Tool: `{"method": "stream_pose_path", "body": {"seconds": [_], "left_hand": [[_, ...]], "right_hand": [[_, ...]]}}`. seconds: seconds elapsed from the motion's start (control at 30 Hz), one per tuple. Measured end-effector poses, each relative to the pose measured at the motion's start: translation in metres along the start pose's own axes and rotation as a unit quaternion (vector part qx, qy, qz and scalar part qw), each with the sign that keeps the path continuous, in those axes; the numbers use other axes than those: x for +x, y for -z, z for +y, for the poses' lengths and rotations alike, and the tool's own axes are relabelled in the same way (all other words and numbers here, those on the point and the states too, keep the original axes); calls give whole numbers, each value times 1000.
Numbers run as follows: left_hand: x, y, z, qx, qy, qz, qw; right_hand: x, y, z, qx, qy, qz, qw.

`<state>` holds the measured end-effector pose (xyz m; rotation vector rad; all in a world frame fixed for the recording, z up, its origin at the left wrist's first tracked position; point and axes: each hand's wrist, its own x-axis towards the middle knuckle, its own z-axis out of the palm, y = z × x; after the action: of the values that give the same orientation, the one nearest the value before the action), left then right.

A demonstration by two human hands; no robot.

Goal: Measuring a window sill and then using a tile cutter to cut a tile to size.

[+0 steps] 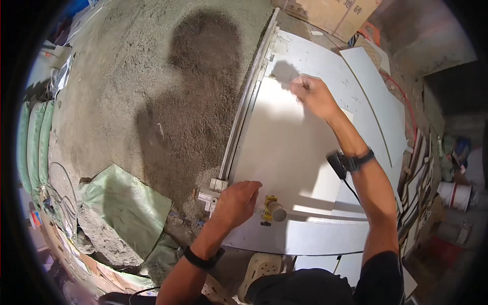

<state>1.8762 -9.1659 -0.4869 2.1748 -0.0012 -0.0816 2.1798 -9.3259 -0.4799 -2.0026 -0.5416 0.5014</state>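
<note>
A large cream tile point(284, 137) lies on a white board, alongside a long metal rail point(243, 109) that looks like part of a tile cutter. Over the tile's far end is my right hand point(314, 96), its fingers closed in a pinch; anything between them is too small and blurred to name. My left hand point(237, 204) is by the near end of the rail, fingers curled together, and what they may hold is hidden. Just right of it sits a small yellow and black tool with a round grey knob point(277, 211), apart from the hand.
White boards point(373, 96) lie to the right, beyond the tile. At the back stands a cardboard box point(330, 15). Rough grey mortar point(112, 91) covers the left side, with a green sack point(129, 203) near me. Strips of offcuts point(418, 178) and a white bucket point(454, 196) are far right.
</note>
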Motion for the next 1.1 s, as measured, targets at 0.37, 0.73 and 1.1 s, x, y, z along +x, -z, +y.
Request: {"method": "stream_pose_path", "body": {"seconds": [0.37,0.73,1.1], "left_hand": [[-4,5,2,-21,26,44,998],[-2,-1,4,12,39,35,999],[-1,-21,4,202,16,37,979]], "right_hand": [[160,-45,53,-435,-25,70,897],[117,-28,61,-368,-66,119,920],[35,-26,75,-525,90,115,838]]}}
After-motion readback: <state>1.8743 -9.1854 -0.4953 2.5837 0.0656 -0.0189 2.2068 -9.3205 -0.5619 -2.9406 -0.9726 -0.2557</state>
